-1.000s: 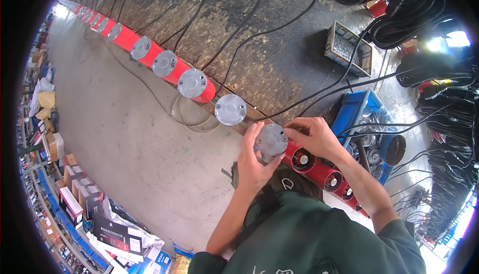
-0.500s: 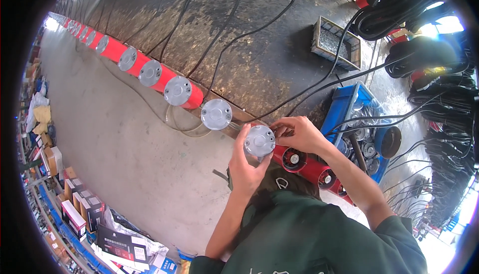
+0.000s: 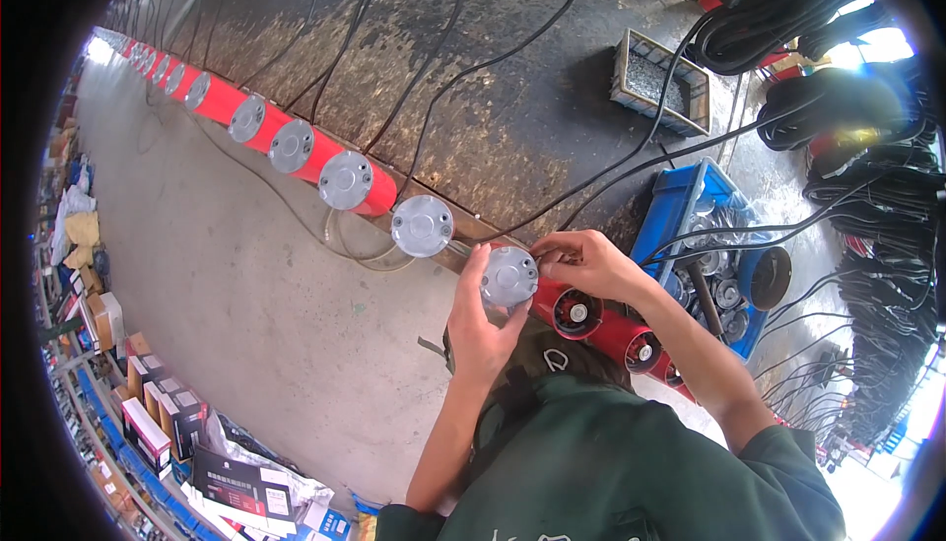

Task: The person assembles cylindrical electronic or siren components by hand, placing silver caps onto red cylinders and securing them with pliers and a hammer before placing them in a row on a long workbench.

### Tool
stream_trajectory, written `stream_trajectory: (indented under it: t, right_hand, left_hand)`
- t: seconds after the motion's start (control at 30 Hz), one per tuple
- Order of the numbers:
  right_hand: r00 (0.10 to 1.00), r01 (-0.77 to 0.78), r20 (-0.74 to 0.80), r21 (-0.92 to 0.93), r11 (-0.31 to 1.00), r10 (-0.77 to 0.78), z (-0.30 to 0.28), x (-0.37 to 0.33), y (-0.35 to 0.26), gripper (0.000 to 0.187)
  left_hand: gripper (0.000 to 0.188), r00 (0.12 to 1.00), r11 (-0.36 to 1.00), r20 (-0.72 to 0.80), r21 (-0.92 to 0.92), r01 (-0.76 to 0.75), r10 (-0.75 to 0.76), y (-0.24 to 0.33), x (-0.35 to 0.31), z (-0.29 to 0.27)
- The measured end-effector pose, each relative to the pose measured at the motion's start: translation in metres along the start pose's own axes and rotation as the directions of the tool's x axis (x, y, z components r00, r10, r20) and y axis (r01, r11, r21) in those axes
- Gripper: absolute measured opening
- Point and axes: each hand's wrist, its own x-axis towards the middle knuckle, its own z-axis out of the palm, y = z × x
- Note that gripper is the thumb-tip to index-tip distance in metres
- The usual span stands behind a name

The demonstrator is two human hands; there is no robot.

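A round silver metal end cap (image 3: 509, 278) sits at the end of a red motor-like cylinder, mostly hidden behind it. My left hand (image 3: 479, 329) is closed around the cap, thumb and fingers on its left and lower rim. At the cap's right edge, the fingers of my right hand (image 3: 591, 265) are pinched together; whatever they hold is too small to make out. Just to the left stands another silver cap (image 3: 422, 226). Right of my hands lie red cylinders with uncovered ends, one showing a metal shaft and bearing (image 3: 577, 312).
A row of red cylinders with silver caps (image 3: 291, 146) runs along the bench edge to the far left. Black cables cross the worn bench (image 3: 512, 117). A crate of small metal parts (image 3: 652, 83) and a blue bin (image 3: 680, 196) of metal caps stand right. Cable coils (image 3: 769, 19) lie beyond.
The cap between my hands has tipped slightly, and my right fingers have shifted a little at its edge. The whole view has moved slightly. My left hand keeps its hold.
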Motion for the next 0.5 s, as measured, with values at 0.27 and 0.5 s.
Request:
stream_trajectory:
  t: [0.27, 0.5]
  right_hand:
    - [0.986, 0.072, -0.141, -0.087, 0.994, -0.084, 0.014, 0.015, -0.018, 0.032]
    - [0.933, 0.149, -0.218, -0.491, 0.858, -0.287, 0.066, 0.073, -0.043, 0.026]
  left_hand:
    - [0.088, 0.998, 0.998, 0.027, 0.014, -0.065, 0.065, -0.004, 0.003, -0.003]
    - [0.093, 0.827, 0.603, 0.100, -0.638, 0.480, -0.553, -0.048, -0.028, 0.037]
